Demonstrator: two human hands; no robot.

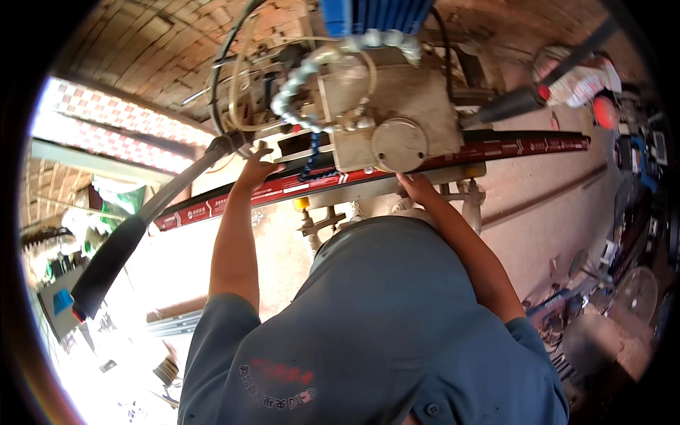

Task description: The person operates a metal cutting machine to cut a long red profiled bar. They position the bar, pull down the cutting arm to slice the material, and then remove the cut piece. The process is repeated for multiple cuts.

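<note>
A long dark profile with red printed film (290, 185) lies across the machine, its left end tilted toward me. My left hand (256, 172) reaches over the profile left of the machine head, fingers spread and thumb stretched to the right. My right hand (418, 190) holds the profile's near edge just below the round plate, with part of its fingers hidden. Above the profile sits the machine's pale metal housing (393, 95) with a round two-hole plate (400, 144). A blue jointed coolant hose (313, 152) hangs down to the profile between my hands.
A lever with a black grip (110, 265) sticks out at the left, and another black-gripped lever (506, 106) at the right. A blue motor (375, 15) tops the machine. Valve fittings (471, 202) stand under the profile. Clutter and a fan (635, 294) line the right side.
</note>
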